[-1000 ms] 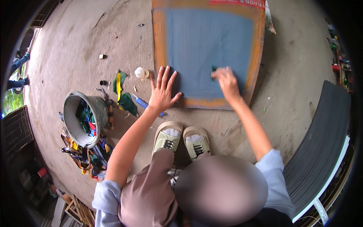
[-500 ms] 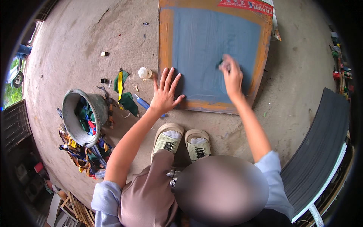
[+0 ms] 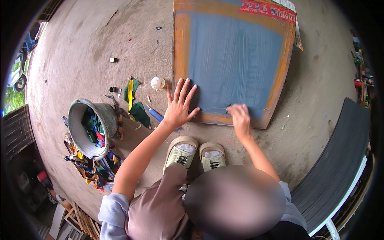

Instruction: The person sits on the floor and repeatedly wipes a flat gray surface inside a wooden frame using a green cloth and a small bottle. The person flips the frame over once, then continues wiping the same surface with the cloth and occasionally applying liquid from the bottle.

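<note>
A large framed panel (image 3: 224,68) with a wet-looking, streaked blue-grey middle and an orange-brown border lies before me. My left hand (image 3: 179,106) rests on its near left corner, fingers spread and holding nothing. Near the panel's lower edge, the bent fingers of my right hand (image 3: 240,119) press a small dark green cloth scrap (image 3: 229,109) against the surface. Most of the scrap is hidden by the fingers. Just left of the panel stands a small bottle (image 3: 157,83) with a whitish top. A blue utility knife (image 3: 155,115) lies close to my left wrist.
On the left a tilted grey bucket (image 3: 75,126) holds coloured cloth scraps, with more scraps (image 3: 96,170) heaped beneath it. Green cloth pieces (image 3: 139,114) and a yellow strip (image 3: 131,94) lie beside the knife. Dark ridged sheets (image 3: 328,164) are stacked at right. My shoes (image 3: 181,150) are near the panel.
My right hand has swept down toward me with the cloth scrap, from the panel's middle to its near edge. The left hand stays on the corner. The whole view has shifted slightly.
</note>
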### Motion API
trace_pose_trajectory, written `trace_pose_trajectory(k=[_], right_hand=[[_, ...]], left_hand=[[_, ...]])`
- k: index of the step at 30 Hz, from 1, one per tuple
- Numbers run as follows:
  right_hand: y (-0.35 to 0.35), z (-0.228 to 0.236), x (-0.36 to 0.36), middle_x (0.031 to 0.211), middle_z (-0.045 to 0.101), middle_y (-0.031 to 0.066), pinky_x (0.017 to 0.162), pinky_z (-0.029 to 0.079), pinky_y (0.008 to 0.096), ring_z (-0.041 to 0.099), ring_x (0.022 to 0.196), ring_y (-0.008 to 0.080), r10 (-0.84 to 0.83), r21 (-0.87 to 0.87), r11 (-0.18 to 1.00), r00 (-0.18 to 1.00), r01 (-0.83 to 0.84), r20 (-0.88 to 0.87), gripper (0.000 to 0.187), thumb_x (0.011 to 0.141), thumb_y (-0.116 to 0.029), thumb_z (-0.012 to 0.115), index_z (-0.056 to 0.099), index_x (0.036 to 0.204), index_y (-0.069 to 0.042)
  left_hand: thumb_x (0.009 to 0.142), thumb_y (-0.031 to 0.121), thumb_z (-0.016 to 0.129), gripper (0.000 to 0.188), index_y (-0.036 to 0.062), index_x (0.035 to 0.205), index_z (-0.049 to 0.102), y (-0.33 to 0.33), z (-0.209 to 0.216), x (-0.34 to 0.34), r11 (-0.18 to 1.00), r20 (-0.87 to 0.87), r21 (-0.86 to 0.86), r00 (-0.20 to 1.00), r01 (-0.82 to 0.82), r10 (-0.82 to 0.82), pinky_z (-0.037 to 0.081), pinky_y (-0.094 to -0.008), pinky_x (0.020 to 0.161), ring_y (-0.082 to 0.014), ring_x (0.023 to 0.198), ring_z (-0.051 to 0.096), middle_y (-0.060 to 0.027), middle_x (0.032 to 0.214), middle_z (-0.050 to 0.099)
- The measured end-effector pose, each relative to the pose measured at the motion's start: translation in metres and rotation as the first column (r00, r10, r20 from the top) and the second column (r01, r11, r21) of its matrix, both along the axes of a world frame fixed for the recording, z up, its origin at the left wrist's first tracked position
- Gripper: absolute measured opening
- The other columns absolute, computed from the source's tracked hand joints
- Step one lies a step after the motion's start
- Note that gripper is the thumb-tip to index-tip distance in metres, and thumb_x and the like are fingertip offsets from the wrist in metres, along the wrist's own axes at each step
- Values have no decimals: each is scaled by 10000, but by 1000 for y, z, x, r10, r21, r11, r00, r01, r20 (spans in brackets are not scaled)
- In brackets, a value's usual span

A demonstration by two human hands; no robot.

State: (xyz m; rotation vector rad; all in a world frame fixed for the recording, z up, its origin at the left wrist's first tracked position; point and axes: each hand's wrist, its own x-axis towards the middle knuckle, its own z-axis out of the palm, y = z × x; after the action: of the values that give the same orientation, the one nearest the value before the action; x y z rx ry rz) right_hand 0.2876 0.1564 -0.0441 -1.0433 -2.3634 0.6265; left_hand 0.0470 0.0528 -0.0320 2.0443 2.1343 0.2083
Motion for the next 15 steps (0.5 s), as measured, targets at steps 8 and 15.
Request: trace_pose_trajectory(k=[8, 15], right_hand=[[201, 72, -126, 894, 651, 127, 828, 468, 425, 603, 886, 323, -71, 270, 951, 958, 149, -277, 76, 840, -28, 599, 652, 893, -22], [44, 9, -48, 981, 676, 139, 939, 500, 438, 668, 953, 289, 34, 103, 994, 998, -29, -53, 201, 805, 91, 607, 693, 938, -34]], left_hand=[[892, 558, 498, 848, 109, 1515, 139, 3, 0, 3, 1000, 2, 2, 1000, 15, -15, 63, -654, 1111, -372, 1456, 6, -181, 1571, 40], [886, 575, 476, 832, 130, 1517, 167, -5, -2, -6, 1000, 46, 5, 999, -26, 25, 25, -645, 1118, -328, 1467, 16, -151, 1581, 73]])
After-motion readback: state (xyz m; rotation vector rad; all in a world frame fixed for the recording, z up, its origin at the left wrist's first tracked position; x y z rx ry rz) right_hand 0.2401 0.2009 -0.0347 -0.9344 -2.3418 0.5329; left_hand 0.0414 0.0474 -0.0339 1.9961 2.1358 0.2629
